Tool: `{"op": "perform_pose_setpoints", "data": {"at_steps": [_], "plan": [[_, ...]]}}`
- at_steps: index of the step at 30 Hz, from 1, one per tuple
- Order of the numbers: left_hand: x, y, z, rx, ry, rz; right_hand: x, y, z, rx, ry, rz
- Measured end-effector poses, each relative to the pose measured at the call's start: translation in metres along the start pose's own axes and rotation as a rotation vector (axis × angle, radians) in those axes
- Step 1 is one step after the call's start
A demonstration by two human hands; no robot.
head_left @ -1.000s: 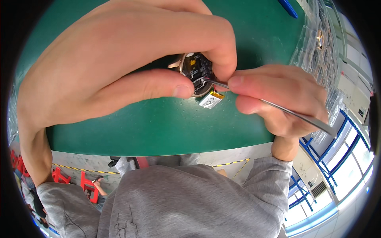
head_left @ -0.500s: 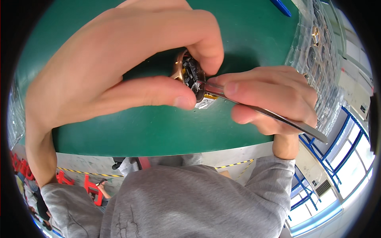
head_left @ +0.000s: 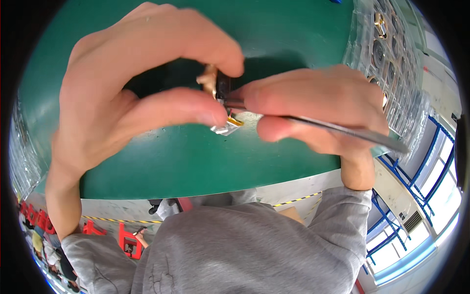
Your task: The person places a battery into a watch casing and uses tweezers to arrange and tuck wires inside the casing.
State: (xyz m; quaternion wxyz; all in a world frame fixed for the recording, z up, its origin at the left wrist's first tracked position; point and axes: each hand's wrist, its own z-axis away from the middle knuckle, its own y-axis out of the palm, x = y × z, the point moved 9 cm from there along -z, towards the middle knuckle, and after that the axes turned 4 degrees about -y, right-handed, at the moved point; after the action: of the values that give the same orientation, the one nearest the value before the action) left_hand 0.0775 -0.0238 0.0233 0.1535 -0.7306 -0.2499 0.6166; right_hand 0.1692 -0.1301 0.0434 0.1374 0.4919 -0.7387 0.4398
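Note:
My left hand (head_left: 132,83) pinches a small black and gold electronic part (head_left: 220,85) between thumb and forefinger, close above the green table (head_left: 196,161). A bit of silver foil and an orange flex strip (head_left: 229,125) hang below the part. My right hand (head_left: 323,105) grips metal tweezers (head_left: 342,131), whose tips meet the part's right side. The tweezer handle runs off to the lower right. Much of the part is hidden by my fingers.
A clear plastic blister tray (head_left: 391,59) with several round gold and black parts lies at the right edge of the table. My grey sweatshirt (head_left: 235,250) fills the bottom. Blue metal racking (head_left: 411,196) stands at the lower right, red items at the lower left.
Both hands have drifted left and slightly up. The part has turned edge-on between my left fingers, and the tweezers stay at its right side.

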Motion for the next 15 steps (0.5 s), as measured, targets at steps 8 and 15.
{"op": "perform_pose_setpoints", "data": {"at_steps": [8,15], "plan": [[-0.023,0.024,0.001,0.114,0.200,-0.341,-0.015,0.000,-0.003,0.013,0.330,-0.112],[0.007,0.007,0.005,0.066,-0.091,0.010,-0.022,0.001,0.001,-0.074,0.407,-0.255]]}}
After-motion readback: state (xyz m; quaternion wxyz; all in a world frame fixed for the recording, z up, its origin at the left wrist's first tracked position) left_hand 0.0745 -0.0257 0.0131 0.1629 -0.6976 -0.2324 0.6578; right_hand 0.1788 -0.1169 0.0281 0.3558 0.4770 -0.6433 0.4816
